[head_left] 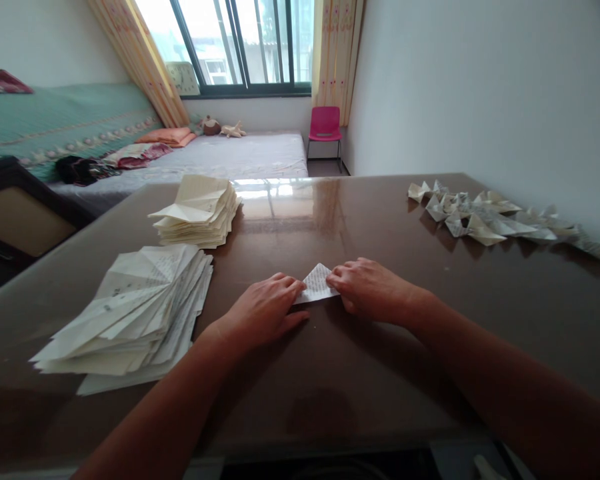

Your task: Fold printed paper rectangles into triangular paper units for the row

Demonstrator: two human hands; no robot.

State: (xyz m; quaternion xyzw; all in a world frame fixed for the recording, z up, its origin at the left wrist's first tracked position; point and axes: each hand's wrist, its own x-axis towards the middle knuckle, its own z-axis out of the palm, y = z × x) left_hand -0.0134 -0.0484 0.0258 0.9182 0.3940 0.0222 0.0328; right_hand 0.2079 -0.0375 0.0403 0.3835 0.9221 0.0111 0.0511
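A small folded printed paper point(317, 283), triangular with its point away from me, lies on the brown table in front of me. My left hand point(267, 303) presses its bent fingers onto the paper's left corner, with the thumb stretched out along the tabletop below it. At the right corner, the curled fingers of my right hand point(367, 287) grip the paper's edge. Both hands hide the paper's side corners.
To the left lie a creased stack of printed sheets point(130, 313) and, behind it, a yellowish stack of paper point(195, 213). Several folded paper shapes point(485, 223) sit at the far right. Beyond the glossy table point(300, 227) are a bed point(260, 153) and a pink chair point(325, 125).
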